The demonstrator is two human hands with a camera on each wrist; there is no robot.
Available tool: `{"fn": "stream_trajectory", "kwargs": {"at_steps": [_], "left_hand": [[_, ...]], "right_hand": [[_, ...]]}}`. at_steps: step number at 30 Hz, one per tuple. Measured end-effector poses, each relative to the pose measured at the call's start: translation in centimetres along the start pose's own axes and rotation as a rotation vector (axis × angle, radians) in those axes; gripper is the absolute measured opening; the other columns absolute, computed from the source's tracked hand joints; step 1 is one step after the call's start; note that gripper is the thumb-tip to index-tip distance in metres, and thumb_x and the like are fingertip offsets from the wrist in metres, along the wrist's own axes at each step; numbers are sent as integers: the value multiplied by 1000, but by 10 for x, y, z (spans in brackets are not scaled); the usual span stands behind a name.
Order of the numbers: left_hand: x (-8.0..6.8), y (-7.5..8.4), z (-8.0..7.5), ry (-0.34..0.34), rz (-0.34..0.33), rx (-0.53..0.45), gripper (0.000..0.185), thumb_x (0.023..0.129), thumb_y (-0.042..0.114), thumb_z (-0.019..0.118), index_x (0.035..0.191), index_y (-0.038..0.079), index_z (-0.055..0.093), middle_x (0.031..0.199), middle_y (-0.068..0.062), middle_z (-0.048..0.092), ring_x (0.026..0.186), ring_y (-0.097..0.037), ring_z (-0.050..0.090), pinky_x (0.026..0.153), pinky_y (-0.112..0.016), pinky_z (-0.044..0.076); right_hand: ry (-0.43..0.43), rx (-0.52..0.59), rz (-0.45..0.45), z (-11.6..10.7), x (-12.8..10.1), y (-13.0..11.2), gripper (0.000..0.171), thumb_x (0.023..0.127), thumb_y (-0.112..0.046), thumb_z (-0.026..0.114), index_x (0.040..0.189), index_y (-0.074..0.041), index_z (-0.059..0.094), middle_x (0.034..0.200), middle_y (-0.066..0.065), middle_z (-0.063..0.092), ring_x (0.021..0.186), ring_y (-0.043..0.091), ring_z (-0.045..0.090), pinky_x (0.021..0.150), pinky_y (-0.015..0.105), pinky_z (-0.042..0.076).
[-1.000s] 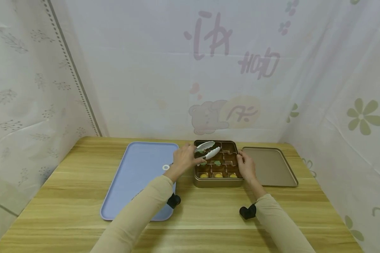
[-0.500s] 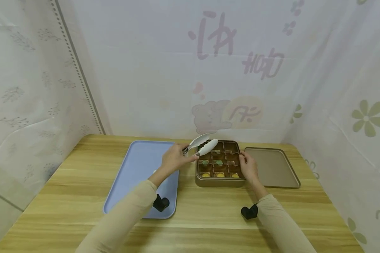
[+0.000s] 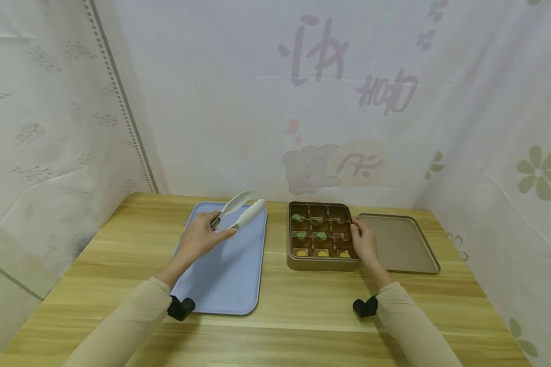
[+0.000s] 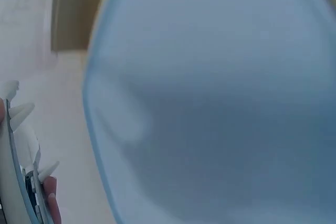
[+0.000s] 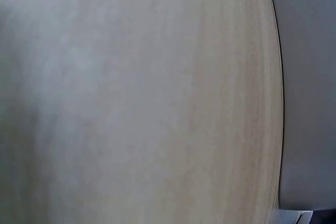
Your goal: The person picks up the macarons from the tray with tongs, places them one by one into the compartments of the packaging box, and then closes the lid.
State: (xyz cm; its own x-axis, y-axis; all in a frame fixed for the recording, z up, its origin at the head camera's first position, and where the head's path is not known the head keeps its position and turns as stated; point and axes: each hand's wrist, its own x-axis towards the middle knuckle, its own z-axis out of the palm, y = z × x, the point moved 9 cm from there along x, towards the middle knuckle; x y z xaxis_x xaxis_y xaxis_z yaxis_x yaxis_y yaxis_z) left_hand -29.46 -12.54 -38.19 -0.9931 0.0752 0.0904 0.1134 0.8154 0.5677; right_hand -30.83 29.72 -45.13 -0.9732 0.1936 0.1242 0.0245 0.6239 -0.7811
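In the head view my left hand holds a pair of metal tongs with white tips above the blue tray. Nothing shows between the spread tips. The left wrist view catches the tongs and some fingertips at its left edge. My right hand grips the right side of a bronze tin with a brown divided insert. Three yellow pieces lie in its front row, and green pieces sit in compartments behind them.
A flat bronze lid lies right of the tin, partly behind my right hand. Both stand on a wooden table. A patterned curtain hangs behind and at both sides.
My left hand has moved left with the tongs, from over the tin to over the blue tray. The right hand stays at the tin's side.
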Motion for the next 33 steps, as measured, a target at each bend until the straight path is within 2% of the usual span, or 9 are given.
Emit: {"fn": "stream_trajectory", "kwargs": {"at_steps": [4, 8, 11, 13, 15, 18, 20, 23, 33], "left_hand": [[-13, -34, -22, 36, -46, 38, 76, 84, 50, 70, 140, 2, 50, 123, -25, 61, 94, -30, 56, 61, -29, 38], [-27, -65, -44, 99, -73, 41, 77, 84, 52, 70, 137, -1, 52, 104, -22, 64, 84, -28, 55, 57, -29, 36], [-36, -87, -57, 142, -97, 43, 72, 85, 51, 71, 132, -2, 56, 90, -16, 57, 78, -26, 49, 53, -30, 33], [-43, -101, -63, 164, -108, 56, 70, 85, 49, 71, 129, -4, 56, 89, -17, 54, 79, -29, 49, 55, -32, 33], [-49, -115, -68, 173, -123, 68, 71, 85, 46, 72, 129, -7, 53, 97, -25, 54, 86, -35, 49, 58, -36, 35], [-58, -135, -73, 164, -147, 84, 77, 86, 45, 71, 133, -12, 48, 111, -36, 50, 97, -45, 48, 64, -44, 42], [-64, -148, -76, 145, -179, 98, 81, 87, 48, 68, 135, -12, 44, 116, -39, 47, 99, -47, 48, 63, -49, 43], [-73, -162, -80, 140, -212, 127, 84, 87, 53, 67, 136, -11, 43, 115, -38, 46, 95, -46, 49, 59, -48, 43], [-87, -184, -83, 165, -238, 191, 80, 86, 53, 67, 131, -10, 45, 108, -36, 48, 80, -37, 50, 52, -34, 36]], "right_hand": [[7, 2, -19, 0, 0, -1, 43, 106, -15, 40, 142, 6, 43, 138, 31, 51, 121, 46, 53, 98, 57, 45], [8, -11, -28, -1, 0, -2, 43, 106, -15, 39, 142, 7, 44, 136, 32, 52, 117, 46, 54, 96, 56, 45], [6, -19, -22, -2, 0, -2, 42, 106, -15, 39, 142, 7, 44, 134, 32, 53, 115, 45, 55, 94, 56, 46], [9, -25, -20, -3, 0, -2, 42, 106, -15, 39, 141, 7, 45, 130, 32, 56, 100, 40, 60, 84, 49, 50], [11, -32, -21, -3, 0, -3, 42, 106, -15, 39, 141, 7, 45, 126, 32, 58, 90, 36, 60, 77, 44, 48], [12, -33, -22, -2, 0, -3, 42, 106, -15, 39, 141, 7, 46, 125, 33, 59, 89, 37, 61, 76, 43, 48], [5, -27, -18, -2, 0, -3, 42, 106, -15, 39, 142, 6, 44, 130, 33, 56, 105, 44, 59, 86, 51, 48], [-2, -18, -10, -2, -1, -3, 43, 106, -16, 38, 143, 6, 43, 134, 33, 53, 117, 46, 55, 94, 56, 46], [0, -10, -14, -2, -1, -4, 42, 106, -15, 39, 142, 6, 45, 135, 32, 52, 120, 47, 53, 98, 57, 44]]}}
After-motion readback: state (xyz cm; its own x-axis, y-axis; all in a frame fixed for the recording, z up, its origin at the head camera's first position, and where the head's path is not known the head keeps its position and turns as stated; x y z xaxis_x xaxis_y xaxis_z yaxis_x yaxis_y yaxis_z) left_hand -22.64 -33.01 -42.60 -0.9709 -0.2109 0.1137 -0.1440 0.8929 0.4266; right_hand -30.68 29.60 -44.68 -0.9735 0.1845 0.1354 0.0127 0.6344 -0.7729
